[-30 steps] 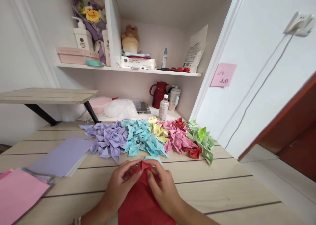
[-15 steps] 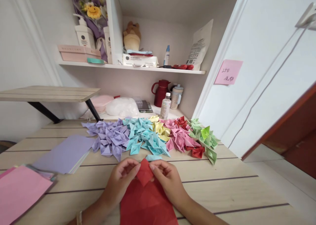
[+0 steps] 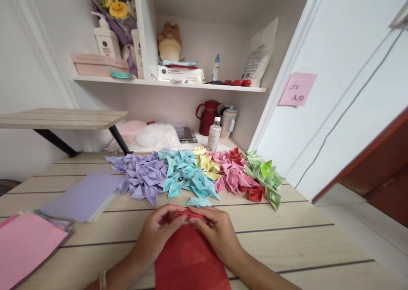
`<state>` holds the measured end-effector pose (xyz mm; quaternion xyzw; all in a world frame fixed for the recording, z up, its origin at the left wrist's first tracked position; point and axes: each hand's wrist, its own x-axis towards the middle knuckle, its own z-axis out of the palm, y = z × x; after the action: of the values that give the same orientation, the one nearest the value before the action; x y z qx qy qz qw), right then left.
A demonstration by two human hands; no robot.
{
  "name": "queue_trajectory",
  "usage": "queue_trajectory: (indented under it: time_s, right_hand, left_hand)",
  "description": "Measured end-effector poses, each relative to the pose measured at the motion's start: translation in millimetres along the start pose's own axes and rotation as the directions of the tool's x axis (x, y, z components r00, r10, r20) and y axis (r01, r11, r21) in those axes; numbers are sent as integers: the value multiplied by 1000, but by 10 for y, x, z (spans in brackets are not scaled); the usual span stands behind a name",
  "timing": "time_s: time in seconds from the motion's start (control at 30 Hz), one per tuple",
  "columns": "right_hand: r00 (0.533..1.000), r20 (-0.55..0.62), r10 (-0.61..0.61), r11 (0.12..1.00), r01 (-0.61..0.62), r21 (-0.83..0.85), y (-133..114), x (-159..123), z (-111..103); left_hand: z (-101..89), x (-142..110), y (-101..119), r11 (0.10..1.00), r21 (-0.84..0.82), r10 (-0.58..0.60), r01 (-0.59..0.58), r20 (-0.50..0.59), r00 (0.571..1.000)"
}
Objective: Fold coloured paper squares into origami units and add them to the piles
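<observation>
A red paper sheet (image 3: 188, 260) lies on the wooden table (image 3: 287, 243) in front of me. My left hand (image 3: 156, 237) and my right hand (image 3: 216, 232) both pinch its far edge, where the paper is folded over into a narrow flap (image 3: 189, 215). Fingers of both hands are closed on that fold. Just beyond the hands lies a single light-blue folded piece (image 3: 198, 202). Behind it spreads a row of folded paper shapes: purple (image 3: 140, 177), blue (image 3: 188, 175), yellow (image 3: 205, 162), pink (image 3: 232, 177), red (image 3: 255, 193) and green (image 3: 266, 177).
A stack of purple sheets (image 3: 84, 196) and pink sheets (image 3: 25, 245) lie at the left. A small bottle (image 3: 213, 134), a red jug (image 3: 207, 116) and a pale mug (image 3: 227, 122) stand at the back under a shelf. A white wall with a pink note (image 3: 297, 89) rises to the right.
The raised red corner has been folded down flat toward me, so the flap is now a thin strip between my fingers. The camera tilted slightly.
</observation>
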<state>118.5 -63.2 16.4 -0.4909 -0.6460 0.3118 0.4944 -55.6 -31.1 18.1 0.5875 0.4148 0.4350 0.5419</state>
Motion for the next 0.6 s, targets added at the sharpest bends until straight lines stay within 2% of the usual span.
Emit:
queue_trajectory:
  time_s: [0.13, 0.23, 0.37, 0.5, 0.6]
  right_hand:
    - [998, 45, -36, 999, 38, -30, -14, -10, -7]
    - [997, 47, -69, 992, 73, -104, -38, -17, -9]
    - [1000, 22, -19, 992, 22, -125, -57, -22, 1]
    - [998, 48, 32, 997, -29, -66, -37, -28, 22]
    - [996, 81, 22, 998, -17, -58, -23, -37, 27]
  left_hand:
    - [3, 11, -10, 999, -12, -46, 47, 32, 998]
    - [18, 14, -16, 999, -43, -21, 23, 42, 999]
    - [33, -8, -14, 999, -40, 20, -18, 45, 999]
    - [27, -37, 32, 989, 107, 102, -106, 42, 994]
    - [26, -51, 76, 962, 219, 157, -162, 40, 987]
